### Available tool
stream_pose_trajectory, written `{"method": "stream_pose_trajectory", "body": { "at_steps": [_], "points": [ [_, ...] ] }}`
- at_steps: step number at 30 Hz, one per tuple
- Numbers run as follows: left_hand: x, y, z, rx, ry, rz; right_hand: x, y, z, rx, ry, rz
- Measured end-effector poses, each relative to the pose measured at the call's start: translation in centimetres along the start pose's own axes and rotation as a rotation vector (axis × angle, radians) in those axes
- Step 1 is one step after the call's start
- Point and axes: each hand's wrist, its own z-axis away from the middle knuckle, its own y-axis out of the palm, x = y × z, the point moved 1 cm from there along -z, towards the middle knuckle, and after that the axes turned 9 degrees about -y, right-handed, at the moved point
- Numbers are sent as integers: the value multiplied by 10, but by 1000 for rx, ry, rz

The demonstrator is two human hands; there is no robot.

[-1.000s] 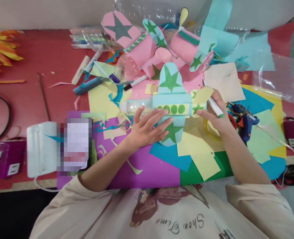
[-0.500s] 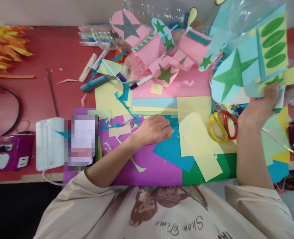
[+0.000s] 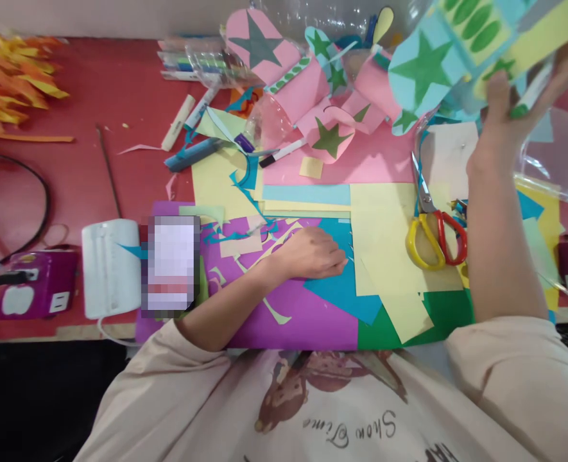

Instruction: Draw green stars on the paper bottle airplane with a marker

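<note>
My right hand [image 3: 509,109] is raised at the upper right, closed on a light-blue paper craft [image 3: 421,64] with green stars and a cream strip of green ovals. In that same hand is a white marker [image 3: 534,90] with a green end. My left hand [image 3: 315,252] rests curled on a blue paper sheet [image 3: 361,298], knuckles up; nothing shows in its fingers. Between my hands lie scissors [image 3: 430,224] with one yellow and one red handle, on pale yellow paper [image 3: 384,237].
Behind stand pink paper crafts [image 3: 303,90] with stars. Markers [image 3: 178,122] and paper scraps lie across the red table [image 3: 86,77]. A phone [image 3: 171,263], a white device [image 3: 111,268] and a purple box [image 3: 38,282] are at the left, orange paper strips [image 3: 14,77] beyond.
My right hand has moved up and away with the light-blue craft, uncovering the scissors' blades and a white paper piece. My left hand stays curled on the paper. The view has shifted slightly.
</note>
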Motion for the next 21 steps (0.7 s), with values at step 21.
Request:
{"method": "stream_pose_trajectory", "body": {
  "at_steps": [21],
  "points": [
    [22,-56,94,131,-1163,-184,169,6,230,-104,860,-303]
  ]
}}
